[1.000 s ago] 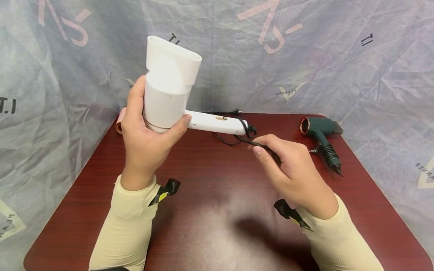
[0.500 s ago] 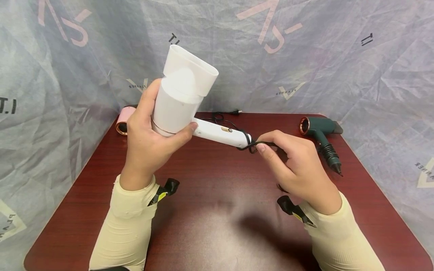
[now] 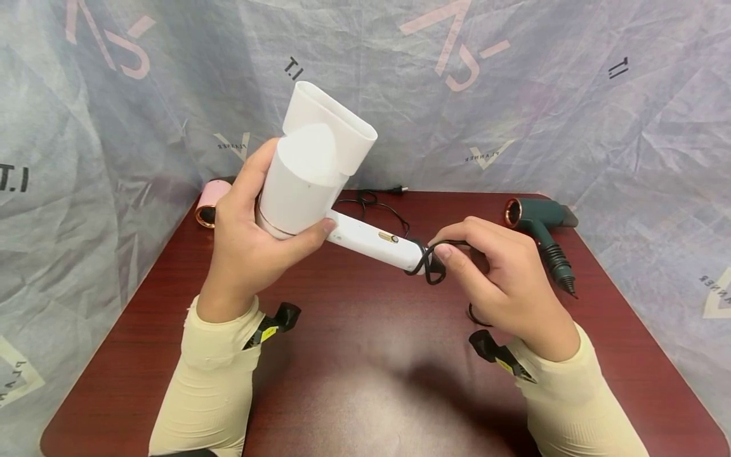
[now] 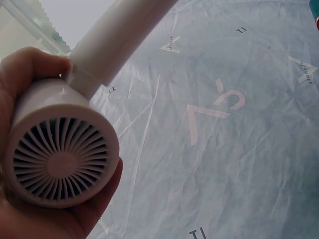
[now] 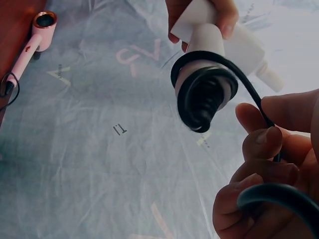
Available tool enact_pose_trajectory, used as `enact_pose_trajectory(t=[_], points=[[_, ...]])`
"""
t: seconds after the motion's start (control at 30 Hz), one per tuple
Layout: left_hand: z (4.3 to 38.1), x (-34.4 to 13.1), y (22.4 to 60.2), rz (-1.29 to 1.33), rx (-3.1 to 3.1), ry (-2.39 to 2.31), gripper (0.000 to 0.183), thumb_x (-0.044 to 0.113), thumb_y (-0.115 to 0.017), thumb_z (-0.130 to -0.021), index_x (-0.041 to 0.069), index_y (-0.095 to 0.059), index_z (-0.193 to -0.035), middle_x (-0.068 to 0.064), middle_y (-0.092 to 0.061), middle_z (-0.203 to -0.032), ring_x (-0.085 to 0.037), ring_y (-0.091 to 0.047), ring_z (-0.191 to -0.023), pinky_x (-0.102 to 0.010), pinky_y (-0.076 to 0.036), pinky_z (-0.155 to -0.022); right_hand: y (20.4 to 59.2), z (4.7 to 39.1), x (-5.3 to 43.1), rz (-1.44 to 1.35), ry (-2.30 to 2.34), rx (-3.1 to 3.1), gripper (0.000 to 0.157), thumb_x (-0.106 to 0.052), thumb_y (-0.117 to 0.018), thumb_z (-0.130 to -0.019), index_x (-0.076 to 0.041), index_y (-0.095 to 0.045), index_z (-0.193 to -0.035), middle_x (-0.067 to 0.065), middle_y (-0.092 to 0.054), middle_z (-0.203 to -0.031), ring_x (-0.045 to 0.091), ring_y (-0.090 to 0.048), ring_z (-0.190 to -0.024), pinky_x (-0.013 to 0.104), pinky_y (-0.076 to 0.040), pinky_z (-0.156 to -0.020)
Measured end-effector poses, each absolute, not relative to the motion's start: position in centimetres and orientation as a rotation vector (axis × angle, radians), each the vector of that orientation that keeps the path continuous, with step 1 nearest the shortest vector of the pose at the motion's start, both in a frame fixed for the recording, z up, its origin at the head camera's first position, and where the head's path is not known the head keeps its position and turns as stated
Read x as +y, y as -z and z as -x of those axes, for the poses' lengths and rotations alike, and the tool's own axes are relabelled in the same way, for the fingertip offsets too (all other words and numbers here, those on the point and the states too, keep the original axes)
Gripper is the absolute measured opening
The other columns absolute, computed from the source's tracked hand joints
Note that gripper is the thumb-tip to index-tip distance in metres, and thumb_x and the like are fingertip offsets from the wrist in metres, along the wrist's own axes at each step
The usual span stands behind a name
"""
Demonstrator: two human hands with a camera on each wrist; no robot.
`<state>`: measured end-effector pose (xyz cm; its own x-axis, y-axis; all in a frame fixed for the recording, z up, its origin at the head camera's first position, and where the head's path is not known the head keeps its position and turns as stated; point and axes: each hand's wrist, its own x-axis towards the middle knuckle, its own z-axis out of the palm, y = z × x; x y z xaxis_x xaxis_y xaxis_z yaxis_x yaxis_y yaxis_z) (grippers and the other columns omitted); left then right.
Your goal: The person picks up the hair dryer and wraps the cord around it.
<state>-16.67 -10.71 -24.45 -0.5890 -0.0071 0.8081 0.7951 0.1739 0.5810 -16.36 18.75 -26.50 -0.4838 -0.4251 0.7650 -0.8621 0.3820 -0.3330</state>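
Observation:
My left hand (image 3: 245, 235) grips the barrel of a white hair dryer (image 3: 311, 158) above the table, its flat nozzle tilted up and to the right. The handle slopes down toward my right hand (image 3: 502, 279). In the left wrist view the round vent grille (image 4: 62, 159) faces the camera, with fingers wrapped around the barrel. My right hand pinches the black power cord (image 3: 451, 243) between thumb and fingers, close to the handle's end. The right wrist view shows the cord (image 5: 244, 82) looped around the handle's base, and another stretch of it curving past my lower fingers.
A pink hair dryer (image 3: 212, 197) lies at the back left, partly behind my left hand. A dark green hair dryer (image 3: 545, 216), cord wound on its handle, lies at the right. A black cord with a plug (image 3: 396, 190) lies near the table's (image 3: 365, 355) back edge, before a grey cloth backdrop.
The white hair dryer has shifted right and down and tilted clockwise in my left hand. My right hand has moved slightly right, and the cord now loops around the handle's end.

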Motion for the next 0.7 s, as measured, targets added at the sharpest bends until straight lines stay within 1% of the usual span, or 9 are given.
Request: enact_pose_trajectory(t=[0.13,0.37,0.53,0.7], points=[[16.54,-10.81,24.4,0.777,-1.763,1.509,0.078,-0.008,-0.085,-0.066,-0.008,-0.056,-0.138,-0.011,-0.068,-0.12,-0.027,-0.06,-0.102,-0.033,-0.049,-0.087,26.44,16.3,18.76,-1.121,-1.011,-2.072,0.014,0.0,-0.069,-0.092,-0.011,-0.074,-0.099,-0.01,-0.063,-0.08,-0.002,-0.044,-0.062,0.016,-0.036,-0.055],[16.27,-10.82,24.24,0.835,-1.725,1.556,0.078,-0.01,-0.084,-0.064,-0.011,-0.055,-0.136,-0.018,-0.067,-0.122,-0.031,-0.059,-0.104,-0.035,-0.049,-0.088,26.4,16.08,18.68,-1.154,-1.076,-2.079,0.019,0.004,-0.069,-0.089,-0.01,-0.075,-0.101,-0.01,-0.061,-0.079,-0.002,-0.041,-0.059,0.016,-0.035,-0.054],[16.1,-10.85,24.08,0.87,-1.695,1.592,0.077,-0.009,-0.083,-0.064,-0.013,-0.054,-0.135,-0.015,-0.067,-0.121,-0.032,-0.059,-0.103,-0.036,-0.049,-0.088,26.4,15.92,18.63,-1.176,-1.126,-2.087,0.023,0.007,-0.067,-0.088,-0.011,-0.075,-0.101,-0.008,-0.061,-0.078,-0.001,-0.041,-0.059,0.017,-0.034,-0.053],[15.96,-10.87,23.92,0.897,-1.683,1.592,0.074,-0.006,-0.083,-0.065,-0.012,-0.053,-0.133,-0.013,-0.068,-0.119,-0.032,-0.06,-0.102,-0.037,-0.049,-0.088,26.41,15.92,18.69,-1.218,-1.177,-2.109,0.025,0.007,-0.064,-0.09,-0.012,-0.074,-0.103,-0.008,-0.063,-0.082,0.001,-0.046,-0.062,0.017,-0.037,-0.055]])
